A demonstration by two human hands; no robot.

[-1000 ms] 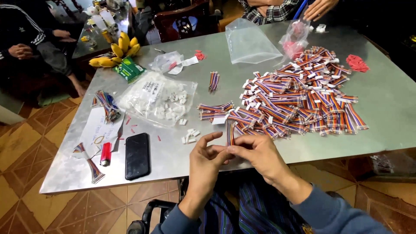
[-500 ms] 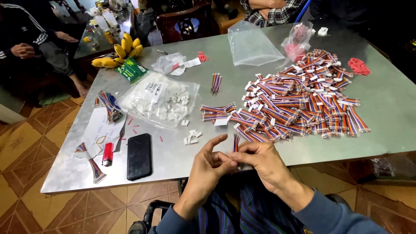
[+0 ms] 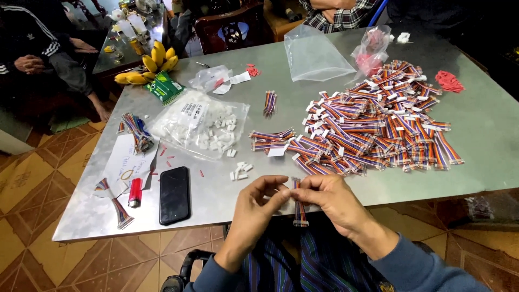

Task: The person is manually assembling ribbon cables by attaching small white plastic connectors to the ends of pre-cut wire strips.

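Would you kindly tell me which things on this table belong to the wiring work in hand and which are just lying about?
In use:
left hand
right hand
striped ribbon cable
pile of ribbon cables
bag of white connectors
loose white connectors

Lying about:
black phone
red lighter
bananas
green packet

Both hands meet just off the near edge of the bench, a little right of its middle, held above the lap. The left hand (image 3: 258,201) comes up from the lower left, forearm in a blue sleeve, wrist bent slightly back, thumb and forefinger drawn together in a pinch while the other fingers curl loosely beneath. The right hand (image 3: 331,199) comes in from the lower right, its blue-sleeved forearm slanting up toward the bench, back of the hand upward, thumb and forefinger also pinched. The fingertips of the two hands nearly touch, both closed on the same thin bundle between them.
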